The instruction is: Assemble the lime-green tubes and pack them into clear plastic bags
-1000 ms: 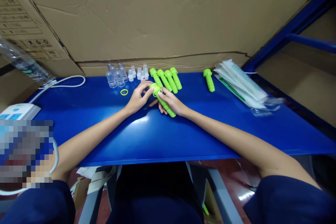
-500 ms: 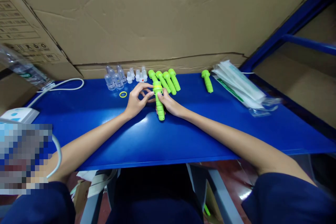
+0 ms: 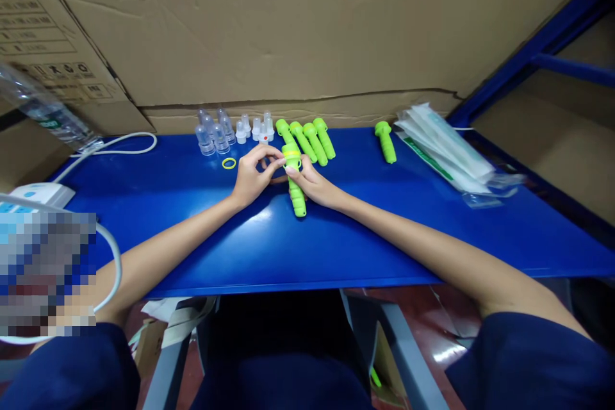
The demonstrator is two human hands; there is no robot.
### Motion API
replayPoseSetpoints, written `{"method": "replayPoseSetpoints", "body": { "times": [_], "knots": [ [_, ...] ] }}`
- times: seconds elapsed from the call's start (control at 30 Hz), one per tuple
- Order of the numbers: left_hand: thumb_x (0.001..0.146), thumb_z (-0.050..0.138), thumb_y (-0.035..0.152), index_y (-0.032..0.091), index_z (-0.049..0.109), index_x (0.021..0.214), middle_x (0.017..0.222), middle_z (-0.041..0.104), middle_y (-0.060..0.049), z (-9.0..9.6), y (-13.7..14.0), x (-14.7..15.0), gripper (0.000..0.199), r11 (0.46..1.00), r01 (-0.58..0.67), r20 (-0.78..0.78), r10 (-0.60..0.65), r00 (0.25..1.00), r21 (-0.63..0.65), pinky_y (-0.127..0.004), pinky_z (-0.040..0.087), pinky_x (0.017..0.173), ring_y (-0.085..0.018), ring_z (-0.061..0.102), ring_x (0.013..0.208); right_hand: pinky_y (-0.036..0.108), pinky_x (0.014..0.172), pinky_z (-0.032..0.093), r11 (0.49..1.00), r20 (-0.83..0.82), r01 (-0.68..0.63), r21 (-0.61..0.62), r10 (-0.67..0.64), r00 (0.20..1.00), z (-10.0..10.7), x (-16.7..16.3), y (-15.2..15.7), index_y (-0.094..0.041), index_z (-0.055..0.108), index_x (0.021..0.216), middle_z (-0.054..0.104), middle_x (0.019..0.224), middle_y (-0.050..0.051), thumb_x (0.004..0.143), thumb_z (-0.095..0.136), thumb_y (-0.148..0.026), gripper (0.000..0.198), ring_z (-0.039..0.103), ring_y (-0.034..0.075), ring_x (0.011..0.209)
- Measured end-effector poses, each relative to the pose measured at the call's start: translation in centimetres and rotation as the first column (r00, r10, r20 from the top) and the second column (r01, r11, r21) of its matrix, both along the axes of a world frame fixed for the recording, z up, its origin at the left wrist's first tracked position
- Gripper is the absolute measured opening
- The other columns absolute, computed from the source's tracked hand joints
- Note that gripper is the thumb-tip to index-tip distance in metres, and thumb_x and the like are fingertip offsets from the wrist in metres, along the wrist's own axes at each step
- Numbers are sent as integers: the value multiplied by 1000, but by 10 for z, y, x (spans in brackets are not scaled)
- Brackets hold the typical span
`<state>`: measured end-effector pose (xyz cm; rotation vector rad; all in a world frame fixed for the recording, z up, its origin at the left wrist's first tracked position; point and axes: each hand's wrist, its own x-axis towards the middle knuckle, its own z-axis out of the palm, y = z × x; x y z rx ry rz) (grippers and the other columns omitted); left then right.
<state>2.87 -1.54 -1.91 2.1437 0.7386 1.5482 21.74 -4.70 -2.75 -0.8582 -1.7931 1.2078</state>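
A lime-green flashlight body (image 3: 296, 195) stands tilted over the table, its wide head away from me and a yellow ring (image 3: 291, 154) around that head. My right hand (image 3: 314, 182) wraps its grip from the right, thumb on top. From the left, my left hand (image 3: 259, 173) pinches at the head beside the ring; some of its fingertips are hidden. Another yellow ring (image 3: 229, 163) lies flat on the table to the left. Beyond my hands several similar green flashlight bodies (image 3: 314, 144) lie side by side.
Clear plastic caps (image 3: 205, 141) and smaller white-based clear parts (image 3: 241, 131) stand at the back of the blue table (image 3: 365, 250). One more green body (image 3: 385, 142) and plastic-wrapped packs (image 3: 442, 147) lie right. A bottle (image 3: 52, 112), white cable and power strip (image 3: 43, 195) are left.
The camera view has shifted slightly, so everything sits a little higher and further right. My left fingers have drawn closer together at the flashlight's head; my right hand keeps its hold.
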Motion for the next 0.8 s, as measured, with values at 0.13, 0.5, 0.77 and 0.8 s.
{"method": "replayPoseSetpoints", "body": {
  "times": [0.13, 0.5, 0.77, 0.8],
  "knots": [
    [95, 74, 49, 18, 70, 98, 94, 74, -4, -1, 0, 2, 31, 1000, -20, 9, 20, 1000, -13, -25, 48, 61, -13, 66, 74, 25, 39, 41, 999, 8, 43, 5, -44, 999, 0, 0, 0, -27, 33, 120, 64, 86, 0, 95, 55, -77, 60, 57, 13, 53],
    [95, 75, 40, 19, 77, 92, 89, 76, -3, 1, 0, 1, 21, 998, -48, 51, 46, 998, 37, -24, 48, 62, -13, 66, 75, 27, 47, 52, 997, -37, -14, -80, 11, 999, 6, -1, -2, -25, 32, 122, 78, 102, 8, 97, 58, -70, 58, 65, 13, 58],
    [93, 77, 33, 20, 79, 88, 84, 78, -2, -1, -1, 1, 14, 998, -58, 71, 57, 996, 16, -25, 46, 61, -12, 61, 67, 26, 48, 55, 994, -78, -36, -100, 28, 997, 3, -1, 0, -25, 30, 118, 79, 104, 10, 99, 60, -65, 54, 65, 12, 55],
    [94, 77, 34, 20, 79, 89, 84, 77, -2, -1, -1, 1, 15, 998, -55, 72, 54, 996, 14, -25, 46, 61, -12, 62, 68, 26, 48, 54, 995, -80, -33, -99, 25, 996, 3, -1, 0, -25, 30, 119, 79, 103, 9, 99, 60, -65, 54, 65, 12, 55]
  ]
}}
